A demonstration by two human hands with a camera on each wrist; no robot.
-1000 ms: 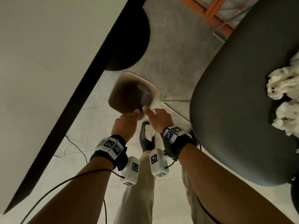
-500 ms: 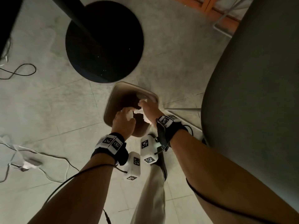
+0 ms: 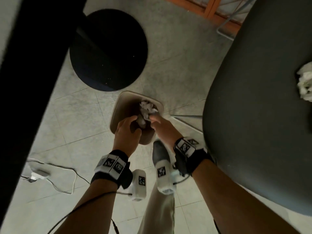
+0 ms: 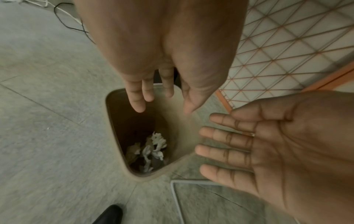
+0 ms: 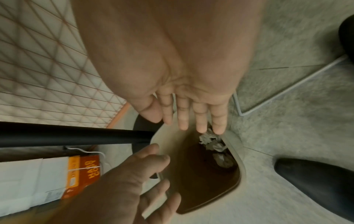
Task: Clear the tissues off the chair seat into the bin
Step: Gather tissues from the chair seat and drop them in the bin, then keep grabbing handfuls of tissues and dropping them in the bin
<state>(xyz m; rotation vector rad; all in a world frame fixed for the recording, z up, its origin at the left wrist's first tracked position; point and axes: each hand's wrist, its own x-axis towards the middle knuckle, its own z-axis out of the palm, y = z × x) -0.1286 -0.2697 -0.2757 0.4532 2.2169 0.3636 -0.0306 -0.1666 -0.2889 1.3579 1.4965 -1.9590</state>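
Down at the near edge of the head view, both forearms reach forward over the tan bin (image 3: 116, 114) on the floor. From there the left hand (image 3: 126, 130) and right hand (image 3: 162, 127) seem to pinch white tissues (image 3: 146, 109) between them, but the wrist views show otherwise. The left wrist view has both palms bare, fingers straight and spread, and crumpled tissue (image 4: 155, 150) lying at the bottom of the bin (image 4: 113, 125). The right wrist view shows the right hand (image 5: 180, 84) with its grip wide, holding nothing, fingertips over the far rim and more tissue (image 5: 210, 141) falling just below them. A black shoe (image 3: 159, 152) stands just beside the bin's near rim. Farther right, the dark chair seat (image 3: 253, 115) carries another tissue clump (image 3: 305, 86) at the frame edge. Beyond the bin lie open floor tiles and a round black base (image 3: 108, 49).
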